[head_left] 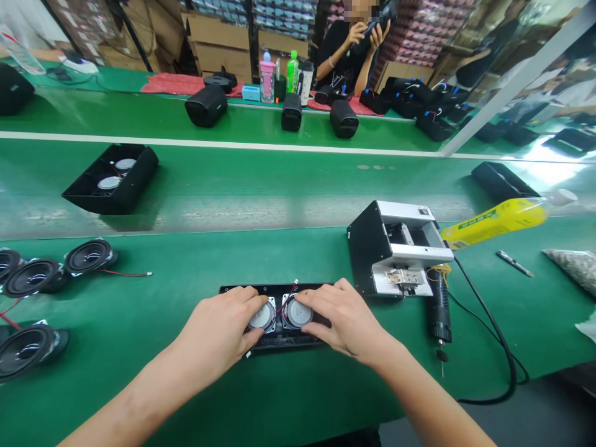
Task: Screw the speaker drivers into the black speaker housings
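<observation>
A long black speaker panel (pixel 279 343) lies on the green bench in front of me, with two round-backed speaker drivers seated side by side in it. My left hand (pixel 221 326) grips the left driver (pixel 264 318) between thumb and fingers. On the other side, my right hand (pixel 344 320) has its thumb and fingers around the right driver (pixel 298 315). A thin red and black wire with a white plug (pixel 295 283) rises between the two drivers. Both hands cover the ends of the panel.
Loose speakers (pixel 35 276) lie at left. A screw feeder (pixel 403 248), an electric screwdriver (pixel 440 304) with its cord, a yellow bottle (pixel 496 222) and a pen (pixel 514 264) are at right. Beyond, a black housing (pixel 114 180) sits on the conveyor (pixel 251 180); another person stands across.
</observation>
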Available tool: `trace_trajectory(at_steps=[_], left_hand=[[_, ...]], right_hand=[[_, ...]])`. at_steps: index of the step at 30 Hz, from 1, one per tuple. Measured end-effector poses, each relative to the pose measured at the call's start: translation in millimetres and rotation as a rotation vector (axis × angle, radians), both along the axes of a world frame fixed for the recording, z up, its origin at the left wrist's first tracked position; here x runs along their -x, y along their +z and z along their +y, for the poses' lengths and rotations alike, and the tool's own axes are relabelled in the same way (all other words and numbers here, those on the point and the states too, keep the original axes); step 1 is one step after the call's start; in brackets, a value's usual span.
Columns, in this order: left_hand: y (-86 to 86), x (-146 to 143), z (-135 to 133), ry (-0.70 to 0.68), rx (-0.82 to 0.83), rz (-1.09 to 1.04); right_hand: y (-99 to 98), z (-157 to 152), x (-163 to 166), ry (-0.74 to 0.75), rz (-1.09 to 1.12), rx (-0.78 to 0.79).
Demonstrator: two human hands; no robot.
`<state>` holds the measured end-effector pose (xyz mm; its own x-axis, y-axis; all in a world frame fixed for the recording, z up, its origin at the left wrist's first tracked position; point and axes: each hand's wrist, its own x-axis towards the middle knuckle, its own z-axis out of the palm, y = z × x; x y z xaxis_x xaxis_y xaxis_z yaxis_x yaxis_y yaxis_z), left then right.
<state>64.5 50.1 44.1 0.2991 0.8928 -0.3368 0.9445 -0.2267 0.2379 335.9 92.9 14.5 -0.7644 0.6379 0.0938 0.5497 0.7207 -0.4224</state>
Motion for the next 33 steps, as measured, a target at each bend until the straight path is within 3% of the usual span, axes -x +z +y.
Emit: trace_trajectory(at_steps=[14,33], left_hand=[[-11.3,3.9,-6.3,0.049,-0.039,-0.091],[-8.4,-0.2,-10.3,0.088,0.022,-0.114]], right_hand=[[-1.9,-3.6,-2.2,-0.004,0.036,-0.034],[3.3,-3.7,-2.8,0.011,0.038,-0.029]])
